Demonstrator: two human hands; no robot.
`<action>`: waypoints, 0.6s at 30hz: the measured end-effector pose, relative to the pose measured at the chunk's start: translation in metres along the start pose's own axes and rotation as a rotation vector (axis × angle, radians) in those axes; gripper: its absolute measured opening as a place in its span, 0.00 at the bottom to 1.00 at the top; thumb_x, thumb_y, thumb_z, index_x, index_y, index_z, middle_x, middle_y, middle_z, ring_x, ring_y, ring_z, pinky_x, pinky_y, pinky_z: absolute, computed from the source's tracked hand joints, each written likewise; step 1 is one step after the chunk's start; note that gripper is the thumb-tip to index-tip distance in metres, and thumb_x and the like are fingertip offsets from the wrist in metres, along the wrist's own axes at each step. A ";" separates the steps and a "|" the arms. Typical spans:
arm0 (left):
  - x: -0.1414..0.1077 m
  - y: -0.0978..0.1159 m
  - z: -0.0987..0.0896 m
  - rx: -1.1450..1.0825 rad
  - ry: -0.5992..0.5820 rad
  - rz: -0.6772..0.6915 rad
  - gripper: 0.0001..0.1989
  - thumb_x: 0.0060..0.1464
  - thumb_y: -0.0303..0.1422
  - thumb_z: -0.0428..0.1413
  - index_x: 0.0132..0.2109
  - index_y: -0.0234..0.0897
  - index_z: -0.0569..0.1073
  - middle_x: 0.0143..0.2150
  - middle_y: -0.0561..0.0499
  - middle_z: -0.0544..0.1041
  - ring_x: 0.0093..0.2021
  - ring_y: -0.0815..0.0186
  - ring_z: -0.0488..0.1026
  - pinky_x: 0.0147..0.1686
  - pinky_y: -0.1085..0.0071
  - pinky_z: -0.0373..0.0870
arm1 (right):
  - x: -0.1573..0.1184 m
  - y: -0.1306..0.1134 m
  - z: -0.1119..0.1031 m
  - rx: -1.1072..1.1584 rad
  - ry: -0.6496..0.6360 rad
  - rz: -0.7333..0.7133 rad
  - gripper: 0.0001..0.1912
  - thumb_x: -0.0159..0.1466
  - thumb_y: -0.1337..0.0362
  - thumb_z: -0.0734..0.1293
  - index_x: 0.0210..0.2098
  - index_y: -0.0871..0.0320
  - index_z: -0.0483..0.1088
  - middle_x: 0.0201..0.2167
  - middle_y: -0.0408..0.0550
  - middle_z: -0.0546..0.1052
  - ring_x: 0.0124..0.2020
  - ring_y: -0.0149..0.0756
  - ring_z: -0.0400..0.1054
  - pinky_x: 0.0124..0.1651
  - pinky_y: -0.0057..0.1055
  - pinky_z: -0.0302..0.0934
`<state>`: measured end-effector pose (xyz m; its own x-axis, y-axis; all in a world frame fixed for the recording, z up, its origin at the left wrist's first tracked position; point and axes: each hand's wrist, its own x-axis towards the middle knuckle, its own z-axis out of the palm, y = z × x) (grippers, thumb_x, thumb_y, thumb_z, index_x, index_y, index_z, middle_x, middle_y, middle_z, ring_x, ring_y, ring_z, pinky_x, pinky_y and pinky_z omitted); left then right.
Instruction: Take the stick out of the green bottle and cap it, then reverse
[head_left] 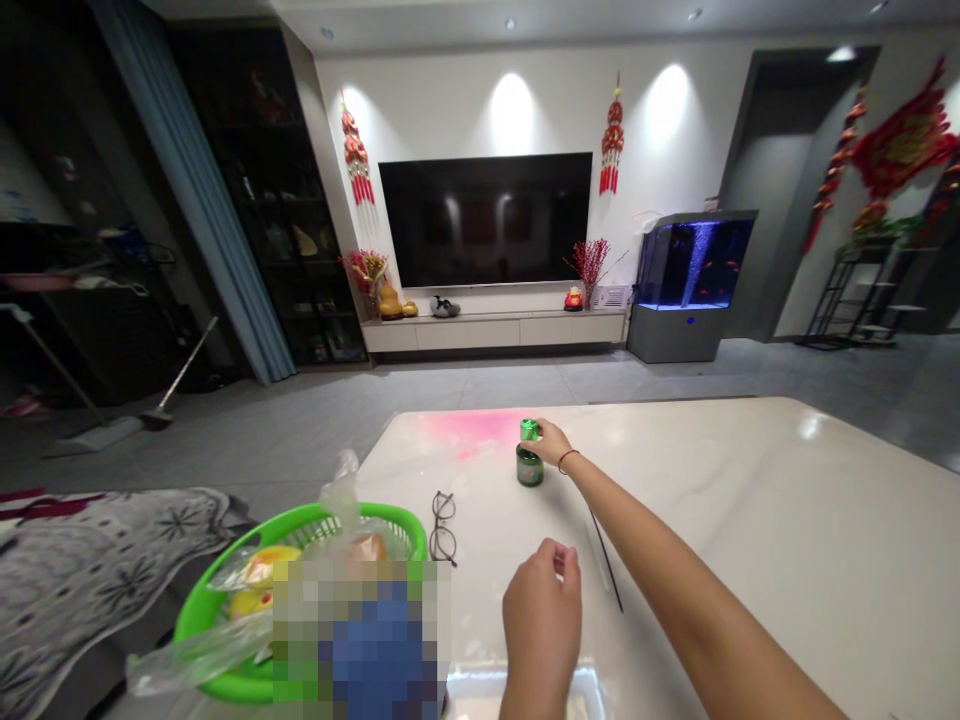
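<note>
My right hand (551,442) reaches out over the far part of the pale table (720,500). Its fingers are closed around a small shiny green cylinder (529,430), at the top of a dark green jar (529,470) that stands upright. Whether the cylinder touches the jar's rim I cannot tell. Closer in, my left hand (544,600) is held above the table with its fingers curled in and nothing visible in them. A thin black stick (607,565) lies between my two arms. Left of the jar rests a pair of eyeglasses (443,543).
A green plastic basket (199,615) with bagged items stands at the front left, partly pixelated. Pink colour (476,428) marks the table's far edge. A whitish tray-like thing (480,680) is partly behind my left arm. Beyond are a television (487,220) and a fish tank (694,265).
</note>
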<state>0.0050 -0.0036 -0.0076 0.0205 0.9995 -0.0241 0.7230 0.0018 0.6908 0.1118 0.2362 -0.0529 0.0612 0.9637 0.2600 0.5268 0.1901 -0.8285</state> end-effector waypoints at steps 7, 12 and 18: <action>0.000 0.001 -0.001 0.010 -0.016 -0.010 0.14 0.54 0.39 0.43 0.35 0.42 0.72 0.34 0.52 0.77 0.33 0.67 0.71 0.28 0.75 0.55 | -0.005 0.022 0.010 0.035 0.020 0.017 0.16 0.43 0.65 0.71 0.33 0.59 0.67 0.31 0.46 0.74 0.32 0.34 0.68 0.36 0.30 0.62; 0.000 0.001 -0.002 0.004 -0.021 -0.013 0.14 0.54 0.39 0.43 0.36 0.42 0.72 0.34 0.52 0.77 0.34 0.66 0.72 0.29 0.74 0.56 | -0.011 0.029 0.015 0.043 0.014 0.028 0.30 0.39 0.65 0.73 0.42 0.59 0.64 0.39 0.49 0.73 0.38 0.35 0.68 0.40 0.30 0.62; 0.003 -0.003 -0.004 -0.007 -0.022 -0.037 0.13 0.54 0.39 0.43 0.36 0.42 0.71 0.34 0.53 0.77 0.33 0.67 0.71 0.29 0.74 0.57 | -0.025 0.030 0.013 0.012 -0.024 0.047 0.24 0.40 0.61 0.73 0.37 0.61 0.67 0.35 0.51 0.74 0.35 0.39 0.67 0.39 0.34 0.61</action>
<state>0.0005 -0.0001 -0.0069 0.0090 0.9978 -0.0659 0.7190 0.0393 0.6939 0.1148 0.2201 -0.0914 0.0657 0.9758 0.2088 0.5133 0.1464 -0.8456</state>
